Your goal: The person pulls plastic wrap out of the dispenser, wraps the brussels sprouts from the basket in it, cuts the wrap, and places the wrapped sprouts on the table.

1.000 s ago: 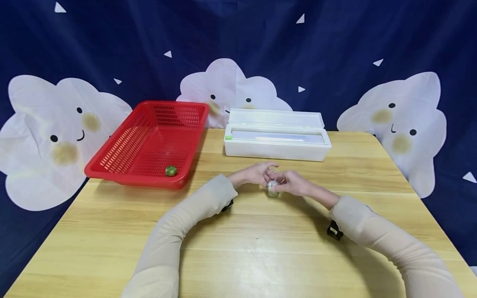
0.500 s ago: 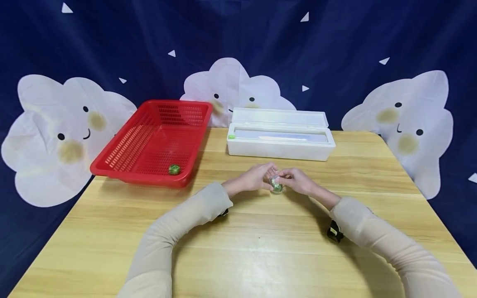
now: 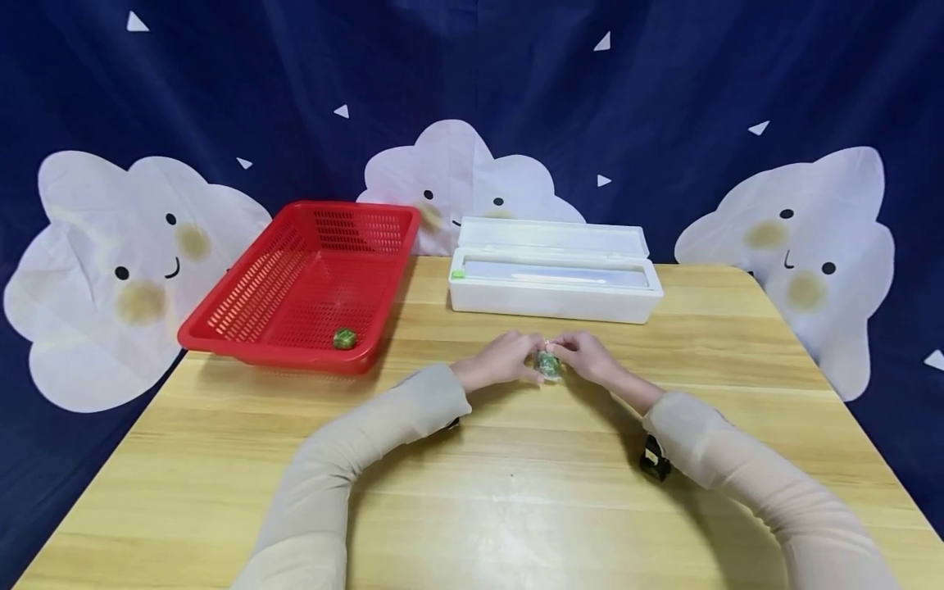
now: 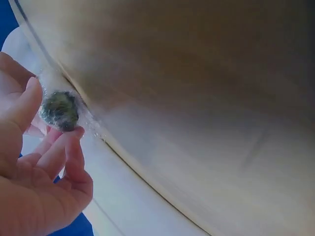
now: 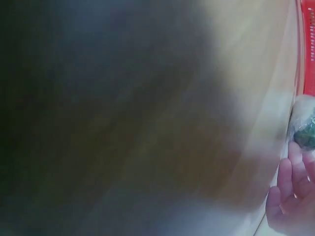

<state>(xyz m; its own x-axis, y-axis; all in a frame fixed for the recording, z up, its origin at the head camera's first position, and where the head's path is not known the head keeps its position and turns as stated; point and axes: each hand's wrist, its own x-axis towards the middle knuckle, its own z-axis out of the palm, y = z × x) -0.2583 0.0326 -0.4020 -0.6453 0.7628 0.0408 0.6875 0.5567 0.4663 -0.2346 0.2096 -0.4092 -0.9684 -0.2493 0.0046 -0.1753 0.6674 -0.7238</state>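
A small round green item (image 3: 549,364) in loose clear plastic film sits between both hands, low over the middle of the table. My left hand (image 3: 507,359) holds it from the left; in the left wrist view the fingertips (image 4: 75,133) touch the green item (image 4: 60,110) from below and the thumb lies beside it. From the other side my right hand (image 3: 586,357) pinches the film at the top. Only part of the wrapped bundle (image 5: 306,133) shows at the edge of the right wrist view. Its exact kind cannot be told through the film.
A red perforated basket (image 3: 280,354) stands at the left, with one green wrapped ball (image 3: 344,338) in its near corner. Behind the hands lies a long white box (image 3: 553,305), lid raised, with a green tab at its left end. The wooden table (image 3: 479,500) extends toward me.
The hands stay together while the wrapped item turns between them and more green shows. My right fingers have drawn the film up at the top. Basket and box stay put; the view shifts slightly.
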